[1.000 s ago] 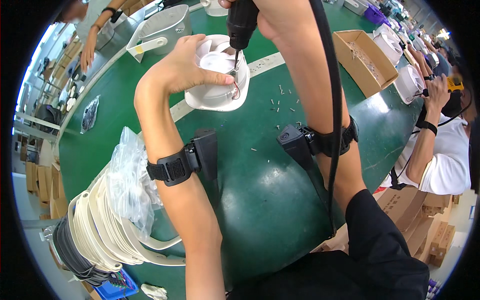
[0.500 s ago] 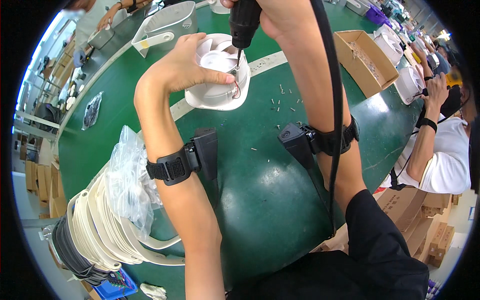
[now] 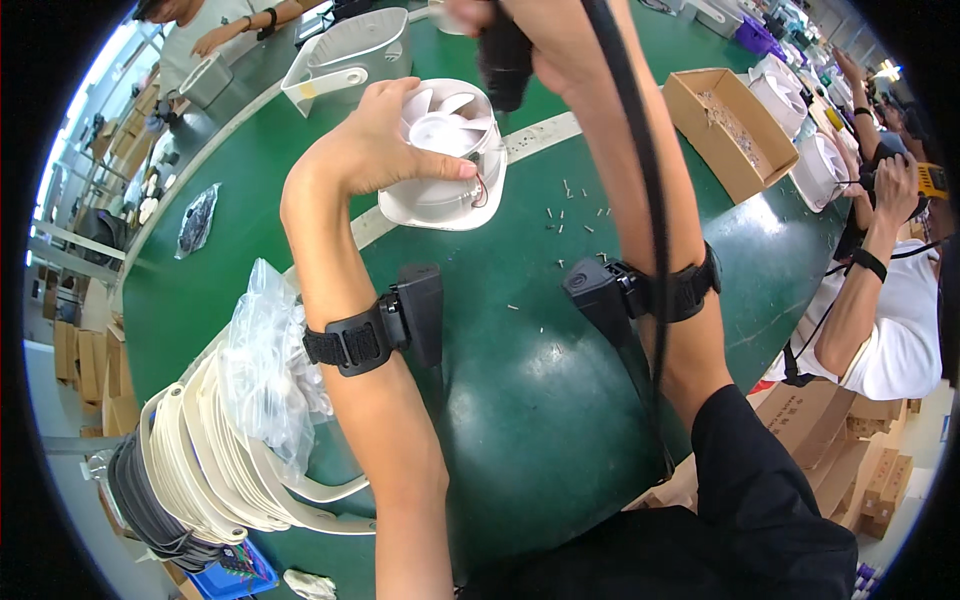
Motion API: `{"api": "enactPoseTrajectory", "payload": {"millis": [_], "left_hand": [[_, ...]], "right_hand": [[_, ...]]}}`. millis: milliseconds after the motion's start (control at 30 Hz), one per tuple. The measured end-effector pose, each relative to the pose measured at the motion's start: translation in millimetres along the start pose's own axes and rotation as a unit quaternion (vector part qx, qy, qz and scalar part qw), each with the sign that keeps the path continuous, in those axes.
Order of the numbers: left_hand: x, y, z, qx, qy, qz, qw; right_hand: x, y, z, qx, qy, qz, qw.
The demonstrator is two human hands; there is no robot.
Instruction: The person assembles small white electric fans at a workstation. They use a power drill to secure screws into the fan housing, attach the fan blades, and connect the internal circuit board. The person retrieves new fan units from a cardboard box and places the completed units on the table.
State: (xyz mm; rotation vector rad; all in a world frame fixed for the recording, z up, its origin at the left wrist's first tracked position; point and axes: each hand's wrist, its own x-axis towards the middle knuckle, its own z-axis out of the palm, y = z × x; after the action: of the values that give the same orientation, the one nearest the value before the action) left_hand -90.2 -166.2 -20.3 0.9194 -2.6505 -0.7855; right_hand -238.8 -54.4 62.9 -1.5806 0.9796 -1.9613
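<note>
A white plastic fan housing [image 3: 432,208] with a fan wheel [image 3: 440,128] inside stands on the green table. My left hand [image 3: 372,140] is closed round its left side, thumb across the front near thin red wires [image 3: 482,190]. At the top edge my right hand [image 3: 550,40], partly cut off, grips a black electric screwdriver [image 3: 504,62]. The screwdriver is blurred by motion and sits to the right of the fan, above it; its bit is too smeared to make out. A black cable [image 3: 640,120] runs down along my right forearm.
Loose screws [image 3: 563,228] lie right of the fan, near a cardboard box [image 3: 745,175] of screws. A grey plastic housing [image 3: 365,75] stands at the back. On the left are a clear plastic bag [image 3: 265,360] and cream straps [image 3: 195,455]. A co-worker [image 3: 890,310] works at the right.
The screwdriver has come up off the fan housing and shifted right. My left hand keeps its hold on the housing. The whole view has moved slightly.
</note>
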Motion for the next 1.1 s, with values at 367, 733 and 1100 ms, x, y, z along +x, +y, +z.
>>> {"api": "enactPoseTrajectory", "payload": {"millis": [367, 733, 1100], "left_hand": [[-4, -13, -1, 0.012, -0.013, -0.013, 1.0], [-2, -12, 5, 0.026, -0.02, 0.03, 0.999], [0, -8, 5, 0.035, -0.029, 0.003, 0.999]], "right_hand": [[-3, 11, 26, -0.127, 0.02, 0.037, 0.991], [-9, -5, 22, 0.016, 0.039, -0.004, 0.999], [-8, 0, 19, 0.005, 0.004, -0.007, 1.0]]}}
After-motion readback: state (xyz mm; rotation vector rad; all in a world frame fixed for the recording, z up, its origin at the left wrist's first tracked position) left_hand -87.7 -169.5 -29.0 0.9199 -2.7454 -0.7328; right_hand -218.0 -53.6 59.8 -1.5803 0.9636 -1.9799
